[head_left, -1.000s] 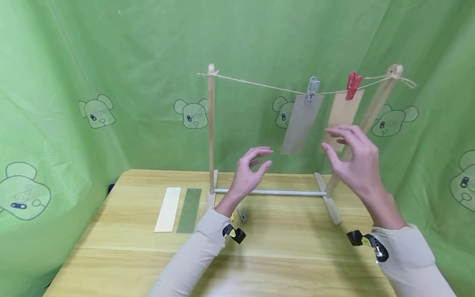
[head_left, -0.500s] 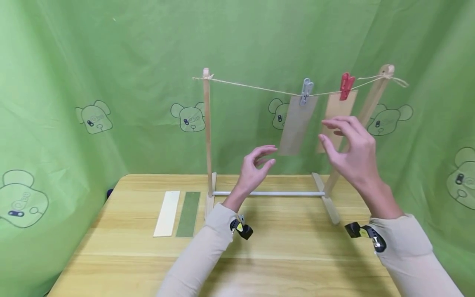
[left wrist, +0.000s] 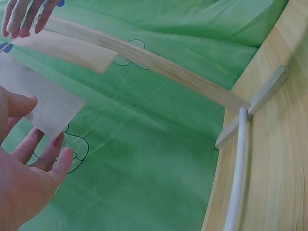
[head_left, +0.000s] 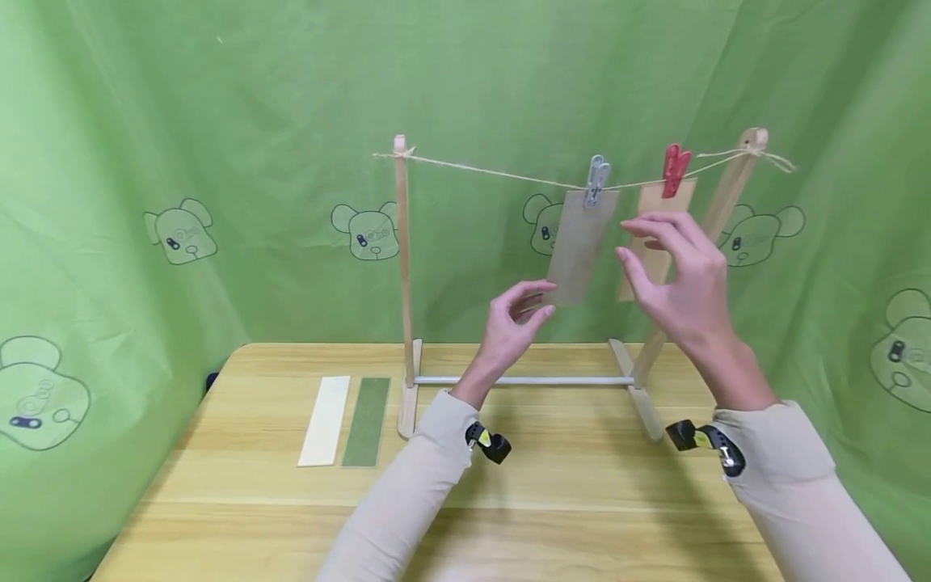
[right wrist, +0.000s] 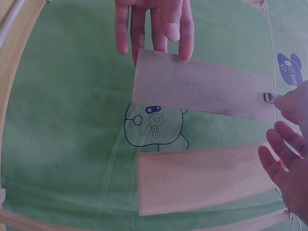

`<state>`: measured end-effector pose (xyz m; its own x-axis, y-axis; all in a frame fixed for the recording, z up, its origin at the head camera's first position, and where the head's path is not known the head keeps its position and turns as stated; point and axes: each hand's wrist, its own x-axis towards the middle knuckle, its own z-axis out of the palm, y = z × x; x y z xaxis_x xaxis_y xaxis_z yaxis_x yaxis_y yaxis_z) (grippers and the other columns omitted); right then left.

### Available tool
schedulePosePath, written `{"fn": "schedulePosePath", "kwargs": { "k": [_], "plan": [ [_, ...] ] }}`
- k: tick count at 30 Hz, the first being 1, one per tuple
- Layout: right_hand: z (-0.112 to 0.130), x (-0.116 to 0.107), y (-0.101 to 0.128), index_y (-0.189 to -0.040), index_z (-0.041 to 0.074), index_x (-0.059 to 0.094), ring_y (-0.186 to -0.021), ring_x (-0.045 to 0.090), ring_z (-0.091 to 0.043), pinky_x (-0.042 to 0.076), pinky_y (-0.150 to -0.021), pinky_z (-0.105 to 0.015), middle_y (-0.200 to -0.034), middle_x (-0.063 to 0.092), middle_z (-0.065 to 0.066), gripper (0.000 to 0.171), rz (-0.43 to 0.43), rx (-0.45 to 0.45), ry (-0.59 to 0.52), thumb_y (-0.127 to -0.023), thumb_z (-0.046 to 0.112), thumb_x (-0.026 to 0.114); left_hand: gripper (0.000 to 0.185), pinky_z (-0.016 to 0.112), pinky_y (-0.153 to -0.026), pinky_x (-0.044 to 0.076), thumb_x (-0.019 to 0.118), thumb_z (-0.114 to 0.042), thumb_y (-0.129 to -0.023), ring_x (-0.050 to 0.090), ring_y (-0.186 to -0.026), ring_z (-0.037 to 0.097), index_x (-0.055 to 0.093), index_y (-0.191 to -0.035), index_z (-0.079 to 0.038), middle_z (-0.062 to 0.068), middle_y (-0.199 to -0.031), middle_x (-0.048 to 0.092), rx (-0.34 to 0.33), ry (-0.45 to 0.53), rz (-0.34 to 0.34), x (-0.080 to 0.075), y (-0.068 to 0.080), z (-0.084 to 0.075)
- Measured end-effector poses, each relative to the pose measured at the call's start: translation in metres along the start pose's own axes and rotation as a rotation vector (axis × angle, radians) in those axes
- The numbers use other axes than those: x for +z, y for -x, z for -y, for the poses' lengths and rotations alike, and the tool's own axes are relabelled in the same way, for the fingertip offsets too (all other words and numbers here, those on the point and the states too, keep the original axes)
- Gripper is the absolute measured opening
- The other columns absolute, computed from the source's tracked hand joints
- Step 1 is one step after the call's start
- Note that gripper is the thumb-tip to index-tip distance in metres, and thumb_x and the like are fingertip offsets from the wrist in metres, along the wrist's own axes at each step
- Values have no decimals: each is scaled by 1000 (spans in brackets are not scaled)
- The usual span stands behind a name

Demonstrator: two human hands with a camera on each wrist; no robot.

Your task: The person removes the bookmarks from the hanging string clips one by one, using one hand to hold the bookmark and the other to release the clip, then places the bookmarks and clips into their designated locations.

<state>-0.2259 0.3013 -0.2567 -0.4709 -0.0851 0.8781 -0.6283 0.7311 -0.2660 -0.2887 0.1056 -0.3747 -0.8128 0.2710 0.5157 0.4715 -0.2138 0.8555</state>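
A grey-brown strip (head_left: 578, 246) hangs from a grey clip (head_left: 596, 179) on a twine line (head_left: 494, 168). Beside it a tan strip (head_left: 658, 198) hangs from a red clip (head_left: 675, 170). My left hand (head_left: 534, 299) is raised to the grey-brown strip's lower left corner. Its thumb and loosely bent fingers lie on either side of the strip's end (left wrist: 53, 108), and no firm pinch shows. My right hand (head_left: 640, 242) is spread in front of the tan strip. In the right wrist view its fingertips (right wrist: 288, 103) hover next to the grey clip (right wrist: 269, 97) and hold nothing.
The line spans two wooden posts (head_left: 403, 259) joined by a white base bar (head_left: 524, 380) on the wooden table (head_left: 582, 485). A cream strip (head_left: 325, 420) and a green strip (head_left: 367, 420) lie flat at the left. Green cloth hangs behind and at both sides.
Both hands have risen toward the hanging strips. The left hand came up to the grey-brown strip's lower end, and the right moved up and left toward the grey clip.
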Motion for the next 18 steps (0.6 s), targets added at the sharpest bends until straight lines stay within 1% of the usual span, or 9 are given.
{"fn": "schedulePosePath", "kwargs": {
  "k": [4, 6, 9, 12, 15, 18],
  "plan": [
    [1, 2, -7, -114, -6, 72, -97, 65, -34, 48, -92, -11, -119, 69, -19, 31, -15, -11, 4, -84, -8, 78, 32, 32, -106, 53, 68, 1, -94, 64, -120, 21, 67, -126, -4, 10, -132, 66, -3, 3, -17, 3, -1, 0],
    [2, 2, -11, -114, -6, 72, -98, 65, -33, 49, -92, -11, -119, 68, -20, 31, -20, -29, 8, -84, -8, 78, 32, 31, -104, 54, 69, 3, -93, 65, -118, 20, 68, -125, -3, 10, -130, 67, -2, 6, -27, 4, -1, 0],
    [3, 1, -18, -114, -6, 72, -99, 65, -31, 50, -92, -13, -120, 68, -20, 30, -25, -53, 8, -85, -7, 78, 31, 32, -103, 55, 69, 3, -93, 66, -114, 18, 68, -124, -2, 10, -127, 68, 3, 18, -45, 6, 0, -1],
    [7, 2, -24, -113, -6, 72, -98, 65, -33, 49, -92, -11, -119, 69, -20, 30, -35, -42, 2, -84, -9, 77, 30, 34, -103, 56, 68, 3, -93, 67, -111, 15, 68, -123, 0, 11, -124, 69, 18, 33, -56, 8, 3, -3],
    [11, 4, -29, -113, -6, 71, -98, 65, -36, 48, -91, -10, -118, 69, -20, 31, -34, -31, 4, -83, -12, 76, 29, 35, -101, 57, 68, 6, -93, 68, -109, 15, 68, -121, 2, 13, -122, 69, 37, 48, -68, 11, 5, -6],
    [15, 5, -33, -114, -7, 71, -98, 65, -38, 48, -91, -10, -117, 68, -21, 32, -38, -23, 1, -83, -13, 76, 27, 35, -98, 59, 69, 7, -92, 69, -106, 19, 69, -118, 3, 15, -119, 70, 64, 46, -88, 13, 7, -8]
  ]
}}
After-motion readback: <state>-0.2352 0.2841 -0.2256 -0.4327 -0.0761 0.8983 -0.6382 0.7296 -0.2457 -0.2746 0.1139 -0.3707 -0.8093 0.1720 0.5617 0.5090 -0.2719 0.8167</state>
